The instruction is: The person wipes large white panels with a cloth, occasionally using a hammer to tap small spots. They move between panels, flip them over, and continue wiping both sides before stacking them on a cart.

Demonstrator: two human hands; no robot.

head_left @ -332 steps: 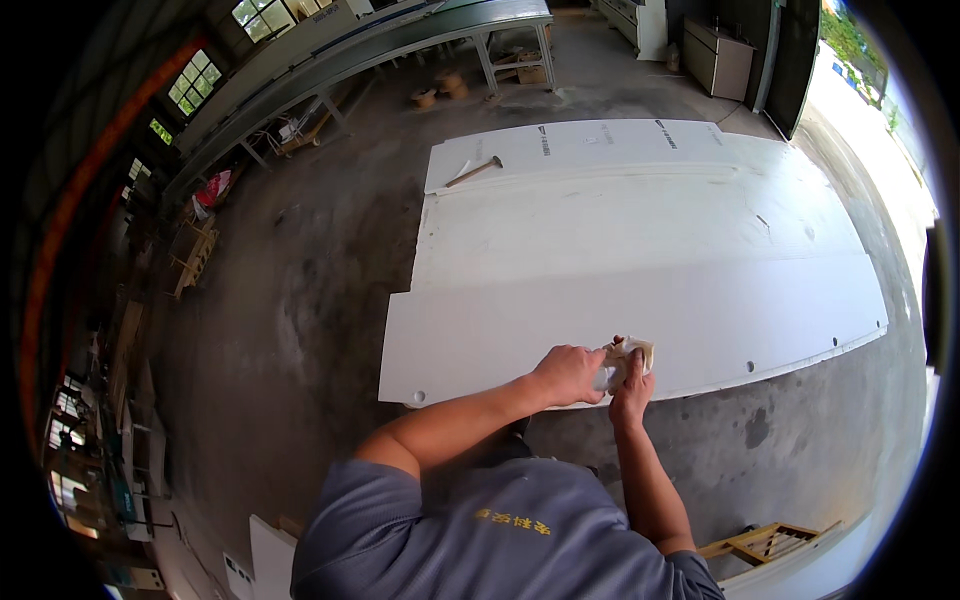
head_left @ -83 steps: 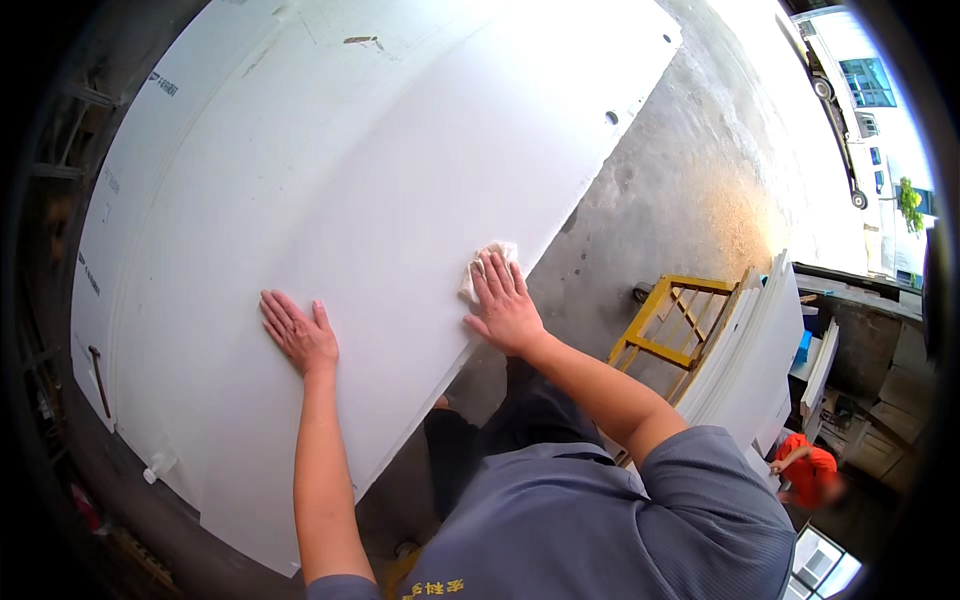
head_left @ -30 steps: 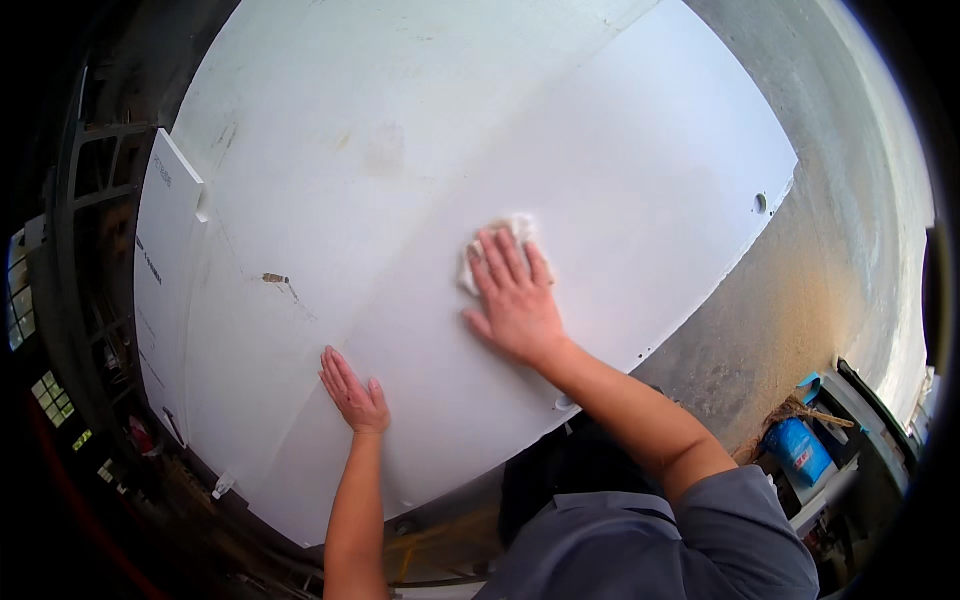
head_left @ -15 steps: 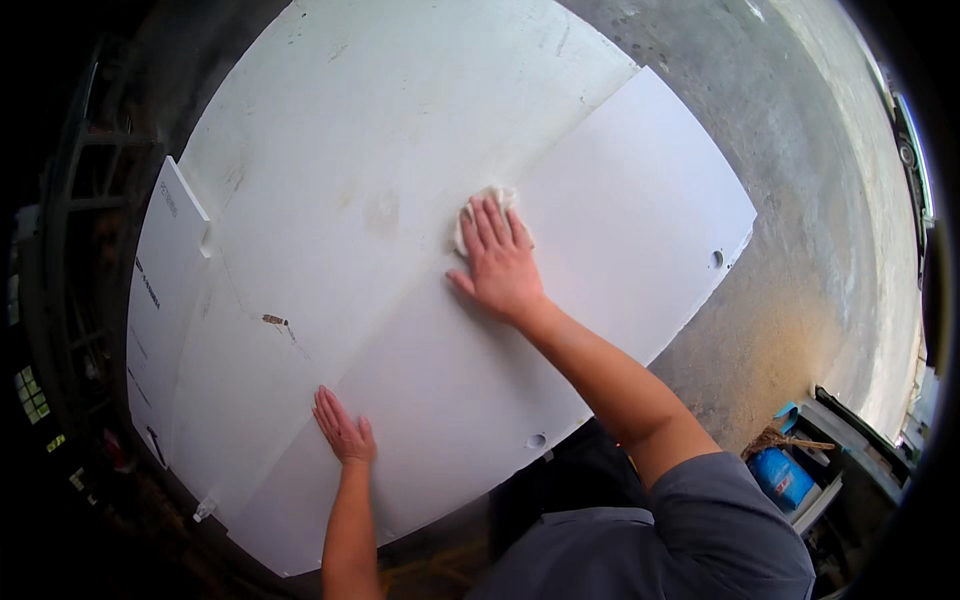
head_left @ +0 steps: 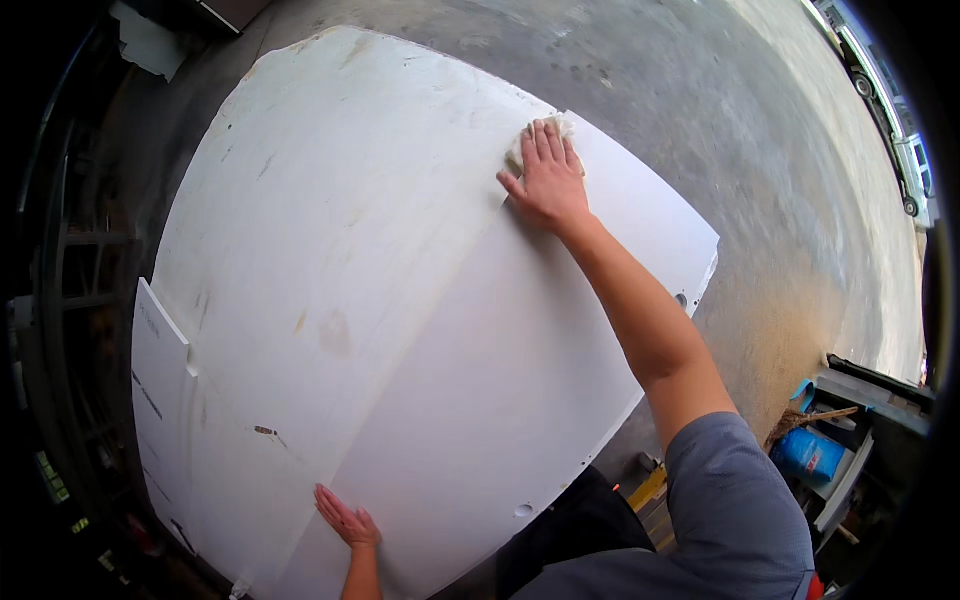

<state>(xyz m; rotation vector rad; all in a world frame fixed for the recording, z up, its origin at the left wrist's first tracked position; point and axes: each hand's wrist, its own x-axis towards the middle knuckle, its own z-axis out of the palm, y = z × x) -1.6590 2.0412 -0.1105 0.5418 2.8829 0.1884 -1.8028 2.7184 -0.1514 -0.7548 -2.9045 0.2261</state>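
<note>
A smooth white panel (head_left: pixel 470 370) lies along the near right side of a larger, scuffed white board (head_left: pixel 290 200), and a straight edge runs diagonally between them. My right hand (head_left: pixel 552 192) is stretched far forward, palm down, pressing a crumpled off-white cloth (head_left: pixel 565 124) onto the far end of that edge. Most of the cloth is under the fingers. My left hand (head_left: pixel 350 520) rests flat near the close end of the same edge, fingers extended, with nothing in it. A small brown mark (head_left: pixel 265 431) and a faint stain (head_left: pixel 335 333) show on the scuffed board.
A narrow white board (head_left: pixel 160 390) with dark print lies at the left edge. Grey concrete floor (head_left: pixel 760 170) surrounds the far and right sides. At lower right are a blue bag (head_left: pixel 808 453) and a wooden-handled brush (head_left: pixel 835 413). Parked vehicles (head_left: pixel 895 120) stand farther off.
My right hand has slid the cloth forward and slightly right along the edge to its far end. The view has shifted forward; my left hand stays flat by the edge.
</note>
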